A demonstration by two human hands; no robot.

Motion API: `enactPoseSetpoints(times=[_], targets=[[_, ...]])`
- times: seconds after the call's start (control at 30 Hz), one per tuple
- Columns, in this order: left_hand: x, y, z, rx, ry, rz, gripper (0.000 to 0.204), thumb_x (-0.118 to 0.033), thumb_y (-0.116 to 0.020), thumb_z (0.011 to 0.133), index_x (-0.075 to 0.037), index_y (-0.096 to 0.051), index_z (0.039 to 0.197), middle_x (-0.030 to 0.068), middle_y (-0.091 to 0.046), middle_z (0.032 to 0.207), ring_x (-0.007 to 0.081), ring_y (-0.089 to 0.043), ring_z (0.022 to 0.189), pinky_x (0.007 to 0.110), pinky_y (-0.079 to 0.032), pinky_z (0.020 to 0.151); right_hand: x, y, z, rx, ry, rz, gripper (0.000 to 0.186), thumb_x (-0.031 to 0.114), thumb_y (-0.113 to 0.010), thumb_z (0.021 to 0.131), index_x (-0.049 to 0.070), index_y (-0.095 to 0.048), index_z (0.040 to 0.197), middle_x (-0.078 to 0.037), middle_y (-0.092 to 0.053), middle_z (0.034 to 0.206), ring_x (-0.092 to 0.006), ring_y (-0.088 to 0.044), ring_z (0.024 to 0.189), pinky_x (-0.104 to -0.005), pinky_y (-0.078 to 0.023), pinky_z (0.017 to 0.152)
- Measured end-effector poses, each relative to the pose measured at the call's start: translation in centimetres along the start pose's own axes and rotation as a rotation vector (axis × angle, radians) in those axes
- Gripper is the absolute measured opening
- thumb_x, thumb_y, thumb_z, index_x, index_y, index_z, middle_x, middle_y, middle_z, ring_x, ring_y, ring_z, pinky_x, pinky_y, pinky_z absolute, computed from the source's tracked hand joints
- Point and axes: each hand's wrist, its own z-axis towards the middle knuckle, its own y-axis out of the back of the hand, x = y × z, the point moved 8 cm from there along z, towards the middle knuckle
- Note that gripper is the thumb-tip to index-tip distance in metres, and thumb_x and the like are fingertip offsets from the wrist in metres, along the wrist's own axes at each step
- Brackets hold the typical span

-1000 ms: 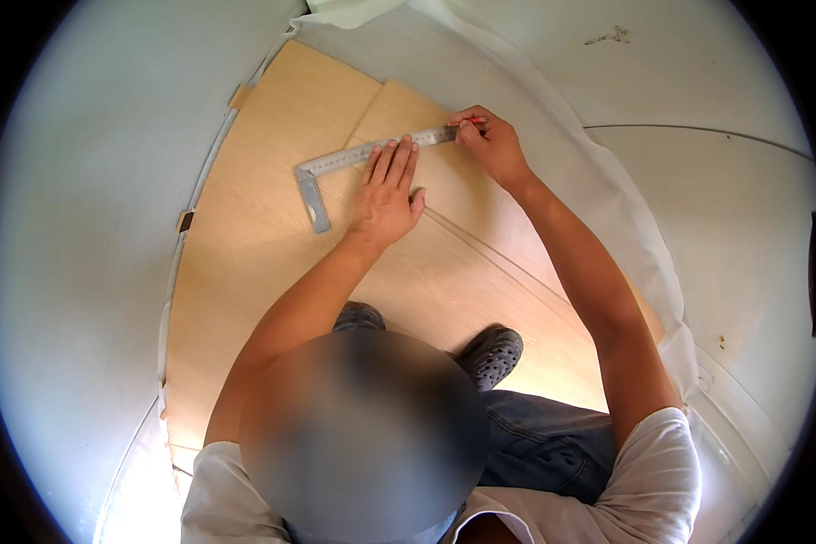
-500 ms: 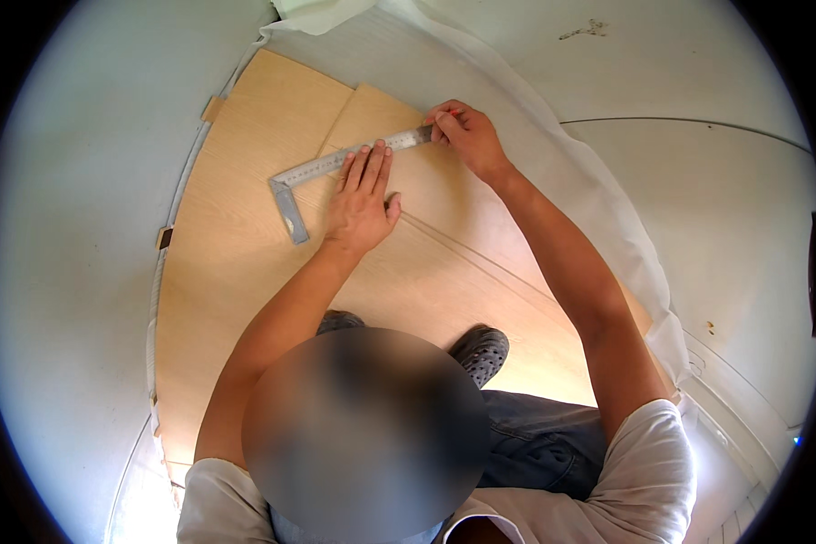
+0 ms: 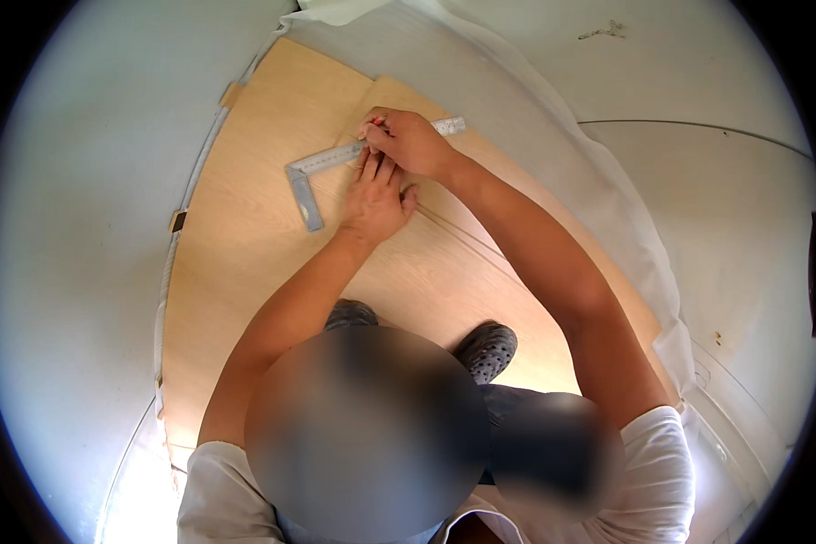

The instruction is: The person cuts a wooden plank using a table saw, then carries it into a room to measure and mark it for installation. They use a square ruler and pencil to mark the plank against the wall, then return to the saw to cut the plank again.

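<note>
A metal try square (image 3: 329,157) lies on a pale wood-grain board (image 3: 236,245), its short thick arm pointing toward me and its long ruled blade running to the right. My left hand (image 3: 374,204) is flat, fingers stretched out, with the fingertips at the blade and the palm over the board. Just beyond those fingertips, my right hand (image 3: 408,142) is closed in a pinch above the blade. A small red pencil-like thing (image 3: 378,120) shows between its fingers; most of it is hidden. The right hand covers the middle of the blade, whose far end shows past the wrist.
A second board piece (image 3: 399,95) meets the first along a seam. White sheeting (image 3: 598,172) runs along the right edge, beside pale curved walls (image 3: 698,199). Small tabs (image 3: 179,220) stick out at the left edge. My dark perforated shoes (image 3: 487,352) stand on the boards.
My right hand has moved left along the blade, from its right end to beside my left fingertips. The view has shifted slightly; my left hand remains flat at the square.
</note>
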Motion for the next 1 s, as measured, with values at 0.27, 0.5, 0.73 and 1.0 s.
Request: enactPoseSetpoints(times=[0.27, 0.5, 0.73, 1.0], targets=[[-0.6, 0.5, 0.3, -0.049, -0.039, 0.001, 0.071, -0.032, -0.061, 0.091, 0.002, -0.041, 0.150, 0.0172, -0.039, 0.156, 0.0348, -0.035, 0.144, 0.048, -0.021, 0.126, -1.2, 6.6, -0.8, -0.081, -0.208, -0.457, 0.027, 0.028, -0.061, 0.095, 0.003, -0.070, 0.103, -0.008, -0.070, 0.082, -0.0175, -0.061, 0.072, -0.0323, -0.050, 0.070], [-0.7, 0.5, 0.3, -0.024, -0.039, 0.048, 0.073, -0.035, -0.059, 0.093, 0.002, -0.037, 0.153, 0.0161, -0.035, 0.159, 0.0329, -0.034, 0.146, 0.048, -0.021, 0.125, -0.6, 6.6, -0.8, -0.246, -0.116, -0.204, 0.028, 0.029, -0.060, 0.092, 0.005, -0.070, 0.100, -0.014, -0.071, 0.082, -0.0292, -0.067, 0.075, -0.0392, -0.053, 0.071], [-0.6, 0.9, 0.0, -0.054, -0.058, 0.069, 0.067, -0.034, -0.059, 0.092, 0.003, -0.046, 0.146, 0.0175, -0.042, 0.154, 0.0337, -0.038, 0.142, 0.050, -0.024, 0.123, -1.7, 5.7, -1.6, -0.300, -0.139, -0.228, 0.024, 0.024, -0.059, 0.094, 0.006, -0.071, 0.104, -0.014, -0.072, 0.082, -0.0272, -0.069, 0.076, -0.0384, -0.054, 0.073], [-1.2, -0.1, -0.8, -0.038, -0.124, 0.075, 0.055, -0.019, -0.067, 0.084, 0.002, -0.056, 0.134, 0.0192, -0.055, 0.132, 0.0389, -0.049, 0.122, 0.052, -0.038, 0.112, -5.3, 15.1, -10.0, -0.361, -0.237, -0.880, 0.033, 0.016, -0.054, 0.096, 0.004, -0.061, 0.126, -0.017, -0.071, 0.095, -0.0325, -0.070, 0.089, -0.0424, -0.058, 0.078]])
